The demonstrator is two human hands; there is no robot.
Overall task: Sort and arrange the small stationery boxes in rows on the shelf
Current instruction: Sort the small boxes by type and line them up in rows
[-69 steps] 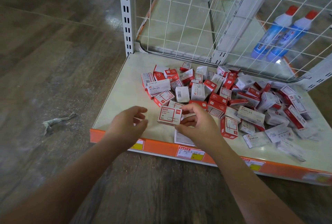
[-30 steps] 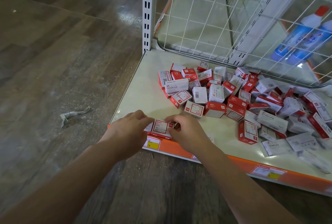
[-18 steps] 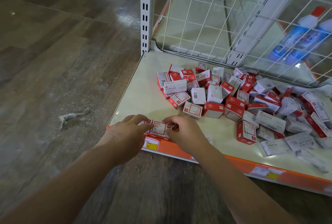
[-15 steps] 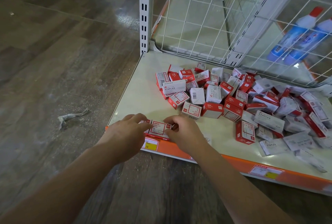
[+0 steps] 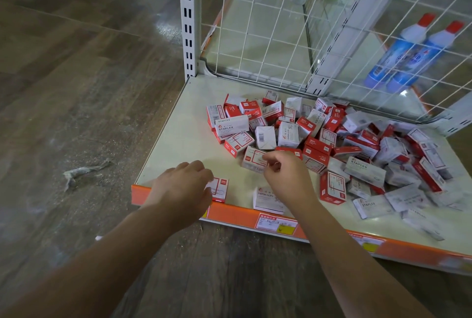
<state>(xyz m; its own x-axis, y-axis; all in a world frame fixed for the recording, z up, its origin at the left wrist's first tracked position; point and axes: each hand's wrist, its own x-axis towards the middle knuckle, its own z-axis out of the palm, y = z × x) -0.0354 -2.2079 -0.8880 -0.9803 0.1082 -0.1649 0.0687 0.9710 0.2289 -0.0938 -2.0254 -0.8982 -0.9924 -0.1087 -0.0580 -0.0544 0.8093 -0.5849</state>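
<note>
- While the pile is unsorted, head view only: right hand (image 5: 286, 179) reaching to the near edge of the box pile (image 5: 332, 139), fingertips pinching a red-and-white box (image 5: 252, 162) at its near corner; grip looks light, fingers curled round the box edge.
- Left hand (image 5: 184, 187) resting fingers-down on a placed box (image 5: 220, 189) at the front-left of the shelf (image 5: 178, 144); fingers look straight and pressing, exact contact partly hidden by the knuckles.
- White paper-clips box (image 5: 268, 200) lying flat just beside the front lip, between the two hands, apart from the placed box.
- Step in hand, as judged: pull the pinched box out of the pile, bring it down next to the placed box to start a front row.
- To do well: lift clear rather than drag, since neighbours touch it and may tumble; turn label up, same way as the placed box; butt sides flush; keep left hand as a stop.
- Sort red-label from white STAPLES box (image 5: 231, 125) types, likely separate rows.
- Edges: orange front lip (image 5: 229, 213) right under the row, box already near overhanging; risk of nudging off to the floor (image 5: 76, 113).
- Open room: bare shelf strip left of the pile up to the white upright (image 5: 188, 19); wire grid (image 5: 281, 36) closing the back; right side crowded with boxes.
- Blue bottles (image 5: 408, 54) behind the grid, out of the way.
</note>
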